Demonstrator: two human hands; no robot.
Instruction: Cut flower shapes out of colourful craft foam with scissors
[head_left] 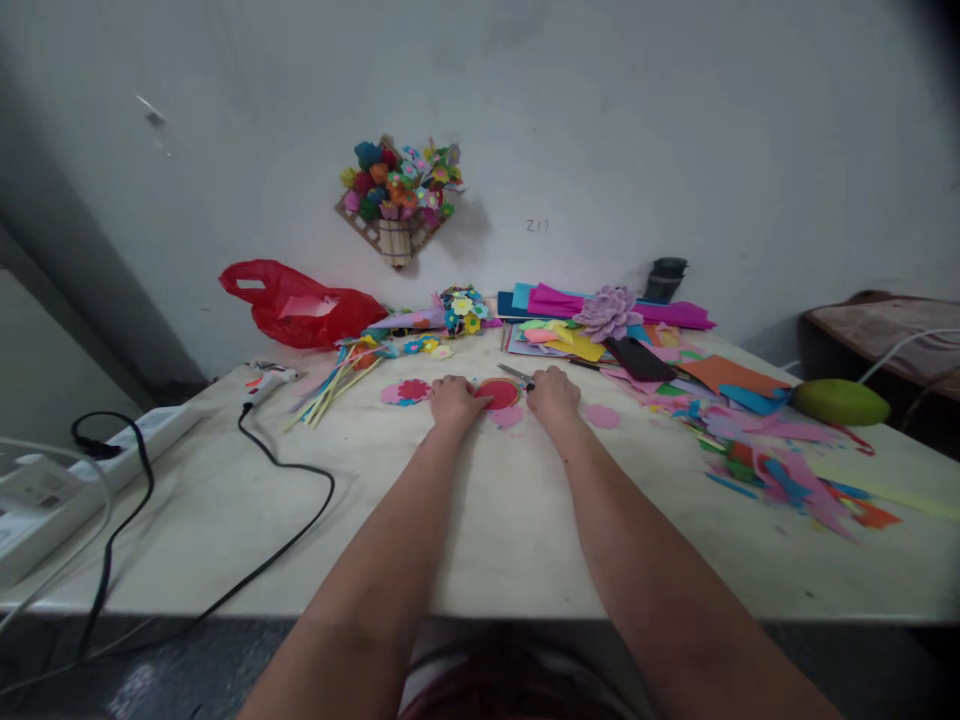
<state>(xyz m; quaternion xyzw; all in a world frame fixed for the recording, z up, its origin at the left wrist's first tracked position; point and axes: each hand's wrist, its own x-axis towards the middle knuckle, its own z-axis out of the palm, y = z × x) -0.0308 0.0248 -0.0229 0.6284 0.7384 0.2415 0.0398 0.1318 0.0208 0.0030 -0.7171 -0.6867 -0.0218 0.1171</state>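
Observation:
Near the middle of the table, my left hand (452, 402) is closed at the left edge of a red round piece (498, 394), its thumb lying over it. Whether this piece is paper or felt I cannot tell. My right hand (555, 397) grips a pair of scissors (514, 373) by the handles, blades pointing left just behind the red piece. A pink cut-out (507, 417) shows below the red piece. Left of my left hand lies a red flower shape (413, 390) over pink and blue ones. To the right of my right hand is another pink scalloped cut-out (602, 416).
A glue gun (271, 381) with a black cord and a white power strip (142, 440) lie left. Behind are a red plastic bag (300, 305) and craft flowers (463, 310). Coloured sheets (581, 345), scraps (795, 480) and a green oval fruit (840, 402) occupy the right.

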